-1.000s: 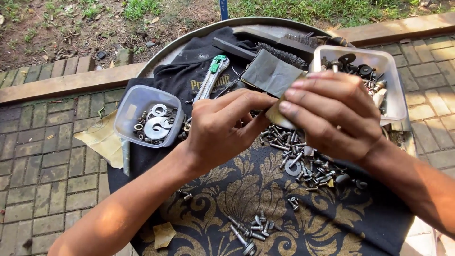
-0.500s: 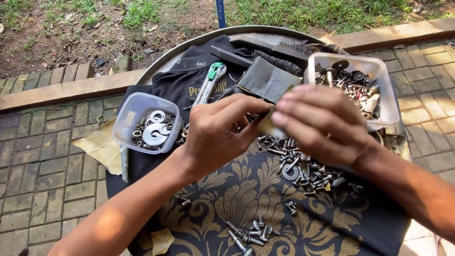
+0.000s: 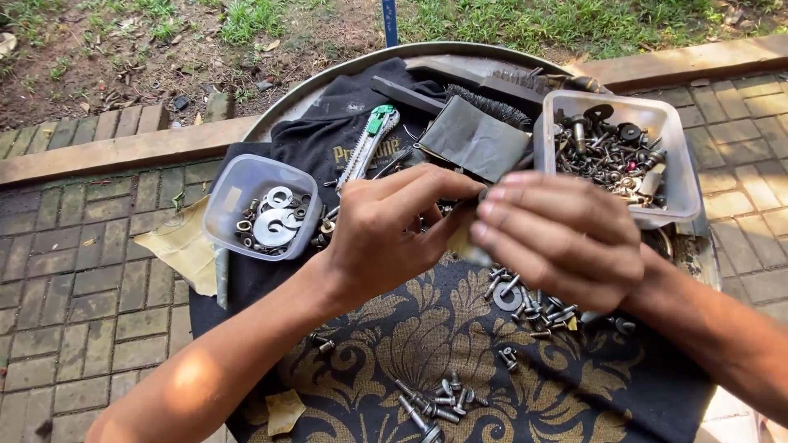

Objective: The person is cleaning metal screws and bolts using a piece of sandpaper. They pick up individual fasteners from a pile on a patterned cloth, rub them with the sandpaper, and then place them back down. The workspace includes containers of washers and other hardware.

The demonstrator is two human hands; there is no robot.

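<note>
1. Head view: your left hand (image 3: pixel 386 226) and right hand (image 3: pixel 558 238) meet at the centre of the round metal tray (image 3: pixel 328 74), above the black cloth with a gold floral pattern (image 3: pixel 427 328).
2. Your left thumb and forefinger are pinched together on one edge of a small tan scrap of sandpaper (image 3: pixel 461 242); what, if anything, sits inside the scrap cannot be told.
3. Your right hand's fingers (image 3: pixel 513 215) lie close together, curled over the scrap's other side and pressing it from 3 o'clock.
4. Just below the hands, at 5 o'clock, lies a loose heap of dark steel bolts and screws (image 3: pixel 529 299); a smaller cluster of grey bolts (image 3: pixel 431 402) sits at 6 o'clock near the cloth's edge.
5. At 9 o'clock of your left hand stands a small clear plastic tub of silver washers (image 3: pixel 263 209).
6. At 1 o'clock of your right hand stands a larger clear plastic tub of mixed dark hardware (image 3: pixel 616 152).
7. At 12 o'clock lie a green-tipped utility knife (image 3: pixel 368 139), a folded grey sheet of sandpaper (image 3: pixel 472 139) and a black wire brush (image 3: pixel 492 90).
</note>
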